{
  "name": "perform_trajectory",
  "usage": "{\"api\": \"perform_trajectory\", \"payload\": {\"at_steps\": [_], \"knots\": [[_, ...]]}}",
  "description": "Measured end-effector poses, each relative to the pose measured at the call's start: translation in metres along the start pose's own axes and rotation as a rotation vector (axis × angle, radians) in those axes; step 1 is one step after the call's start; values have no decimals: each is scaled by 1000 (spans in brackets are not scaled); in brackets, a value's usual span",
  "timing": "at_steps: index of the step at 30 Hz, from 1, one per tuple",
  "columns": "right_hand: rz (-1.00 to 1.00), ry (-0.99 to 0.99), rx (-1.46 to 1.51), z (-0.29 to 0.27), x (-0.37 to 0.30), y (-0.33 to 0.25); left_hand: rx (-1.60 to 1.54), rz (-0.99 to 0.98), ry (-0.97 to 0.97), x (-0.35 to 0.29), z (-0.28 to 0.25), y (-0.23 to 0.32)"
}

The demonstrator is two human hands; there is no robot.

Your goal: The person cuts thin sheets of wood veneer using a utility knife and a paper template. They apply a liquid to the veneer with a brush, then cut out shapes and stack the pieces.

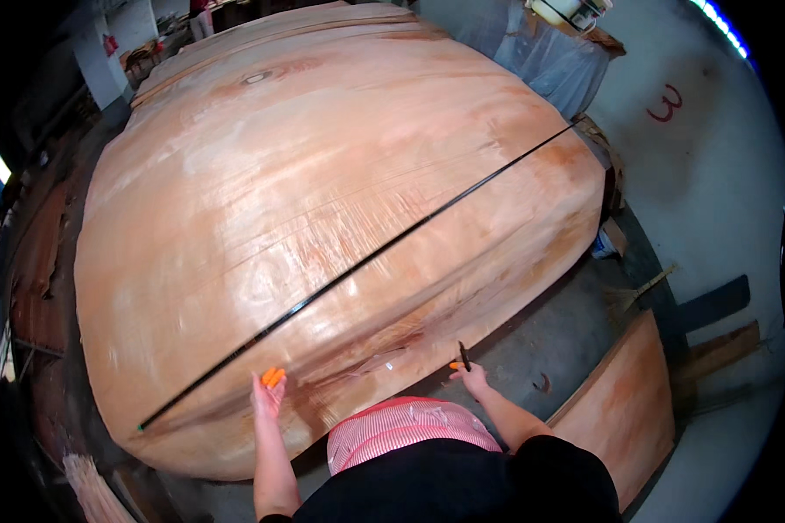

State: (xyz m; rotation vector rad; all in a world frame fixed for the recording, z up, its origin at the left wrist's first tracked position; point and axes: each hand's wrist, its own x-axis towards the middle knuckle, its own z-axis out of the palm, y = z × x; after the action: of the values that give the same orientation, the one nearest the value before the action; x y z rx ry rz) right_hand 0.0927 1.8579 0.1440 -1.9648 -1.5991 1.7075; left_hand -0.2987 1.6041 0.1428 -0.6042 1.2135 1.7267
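Observation:
A large sheet of thin reddish-brown wood veneer [192, 288] lies spread before me on a stack, its surface wavy near the front edge. A long thin black rod [392, 242] runs slantwise across it, from the near left to the far right. Over the front left part of the sheet is my left hand [269, 397], open and holding nothing, with orange covers on its fingertips. My right hand [473, 376] is beside the front edge, closed around a short, slim, dark tool [464, 356], perhaps a knife. Orange shows on a finger of that hand too.
Another veneer piece [628, 401] leans at the lower right. Plastic sheeting [549, 61] and a white bucket [571, 10] are at the back right. Dark and brown boards [715, 303] lie on the grey floor. A white pillar [100, 65] stands at the far left.

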Motion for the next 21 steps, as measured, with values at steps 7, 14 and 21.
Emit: {"api": "perform_trajectory", "payload": {"at_steps": [7,14,21], "knots": [[-256,-42,-161,87,2,-31,-180,-304,15,57,-3,57],[-147,-123,-306,111,-18,-83,-121,142,118,81,31,106],[-361,-122,-332,129,47,-163,-239,328,-183,177,128,250]]}}
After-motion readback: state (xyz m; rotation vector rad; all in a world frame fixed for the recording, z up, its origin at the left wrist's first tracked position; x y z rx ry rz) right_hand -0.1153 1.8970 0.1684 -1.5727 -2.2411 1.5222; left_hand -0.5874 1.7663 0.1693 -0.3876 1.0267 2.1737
